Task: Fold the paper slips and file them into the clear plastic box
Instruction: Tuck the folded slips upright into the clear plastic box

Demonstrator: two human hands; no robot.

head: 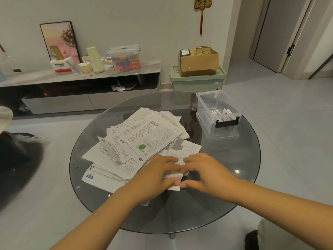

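Note:
A loose heap of printed paper slips (142, 138) covers the middle of the round dark glass table (234, 156). At the near side of the heap my left hand (155, 175) and my right hand (205, 170) meet over one small white slip (173, 176). Both pinch it between fingers and thumb, and it shows only between their fingertips. The clear plastic box (219, 114) stands open at the table's far right, with several folded slips upright inside it. It is well apart from both hands.
Behind the table a low TV cabinet (81, 82) carries boxes, a lidded clear bin and a picture frame. A green storage crate (197, 81) with a cardboard box on top stands just past the table. A dark seat (16, 159) lies at the left.

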